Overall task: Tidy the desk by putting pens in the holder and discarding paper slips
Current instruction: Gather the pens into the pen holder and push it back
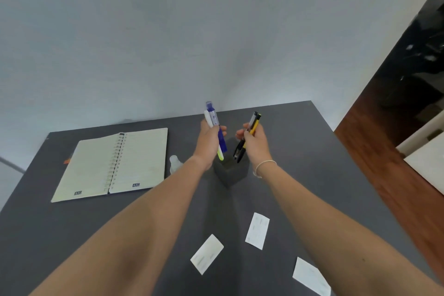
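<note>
Dark counter (72, 235) carries a square grey holder (230, 173) at its middle. Above the holder, the left hand (209, 142) has its fingers closed around a blue and a white pen (216, 127); the right hand (254, 144) grips a black and a yellow pen (249, 132), tips at the mouth. Dropped together, the pairs may jam or tip the holder. Three paper slips (257, 230) lie nearer than the holder.

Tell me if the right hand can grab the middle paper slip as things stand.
Probably not yet: the right hand is shut on the black and yellow pens over the holder. The slip itself lies uncovered.
</note>
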Demonstrator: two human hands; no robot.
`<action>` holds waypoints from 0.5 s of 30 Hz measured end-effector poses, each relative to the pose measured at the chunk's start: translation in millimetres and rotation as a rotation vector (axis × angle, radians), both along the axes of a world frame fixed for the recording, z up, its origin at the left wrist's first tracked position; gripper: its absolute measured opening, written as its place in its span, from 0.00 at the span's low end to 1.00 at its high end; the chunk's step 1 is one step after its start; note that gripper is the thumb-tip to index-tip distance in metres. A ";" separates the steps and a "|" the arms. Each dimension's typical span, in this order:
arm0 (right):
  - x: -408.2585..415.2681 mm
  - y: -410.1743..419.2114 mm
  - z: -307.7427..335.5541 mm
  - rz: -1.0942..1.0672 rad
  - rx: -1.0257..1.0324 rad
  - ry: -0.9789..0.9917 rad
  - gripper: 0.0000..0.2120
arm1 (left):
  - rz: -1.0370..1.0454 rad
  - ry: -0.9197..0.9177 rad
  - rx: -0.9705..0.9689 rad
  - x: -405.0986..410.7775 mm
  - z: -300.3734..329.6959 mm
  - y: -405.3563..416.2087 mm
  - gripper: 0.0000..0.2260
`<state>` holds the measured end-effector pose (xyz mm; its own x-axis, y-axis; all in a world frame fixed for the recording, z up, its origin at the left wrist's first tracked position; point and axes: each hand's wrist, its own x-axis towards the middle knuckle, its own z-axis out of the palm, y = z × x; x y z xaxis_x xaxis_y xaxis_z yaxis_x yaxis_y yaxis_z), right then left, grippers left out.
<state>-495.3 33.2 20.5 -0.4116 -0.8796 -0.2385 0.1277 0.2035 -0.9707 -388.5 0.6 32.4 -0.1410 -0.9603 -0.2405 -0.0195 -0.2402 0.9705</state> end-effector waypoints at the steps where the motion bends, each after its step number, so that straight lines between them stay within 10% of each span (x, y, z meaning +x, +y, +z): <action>1: 0.5 0.5 -3.0 0.009 0.010 -0.003 0.09 | -0.002 0.001 0.008 0.7 -3.4 -0.3 0.08; 15: -7.7 4.3 9.4 -0.047 -0.057 0.024 0.10 | 0.043 -0.070 -0.024 15.4 7.9 -0.6 0.16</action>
<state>-503.0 37.5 29.9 -0.4575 -0.8712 -0.1783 0.1121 0.1424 -0.9834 -373.1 0.1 40.3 -0.0827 -0.9709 -0.2249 -0.0778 -0.2187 0.9727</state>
